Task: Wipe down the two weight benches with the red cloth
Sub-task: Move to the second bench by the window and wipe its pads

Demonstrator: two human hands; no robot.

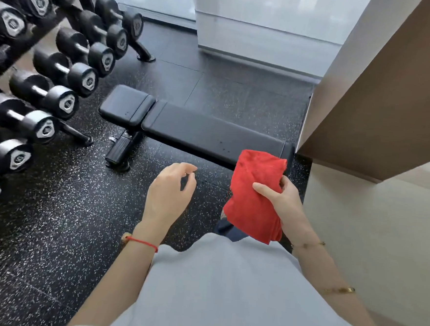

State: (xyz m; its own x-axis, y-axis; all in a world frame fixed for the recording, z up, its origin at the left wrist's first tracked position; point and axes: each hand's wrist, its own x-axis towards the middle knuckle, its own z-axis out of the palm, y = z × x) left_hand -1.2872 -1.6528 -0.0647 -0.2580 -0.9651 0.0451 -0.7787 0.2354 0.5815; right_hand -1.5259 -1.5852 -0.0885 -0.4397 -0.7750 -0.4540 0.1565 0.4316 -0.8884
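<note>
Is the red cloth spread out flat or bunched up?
Bunched up: the red cloth hangs in folds from the right hand, above the floor, not on the bench.

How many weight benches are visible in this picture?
1. The bench lies flat on the floor beside the dumbbell rack, ahead of the red cloth. A second bench may be outside the view.

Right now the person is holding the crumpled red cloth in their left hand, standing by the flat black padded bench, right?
Not quite. The head view shows the crumpled red cloth held in the right hand; the left hand holds nothing, its fingers loosely curled. The rest is right: the person stands by the flat black padded bench.
</note>
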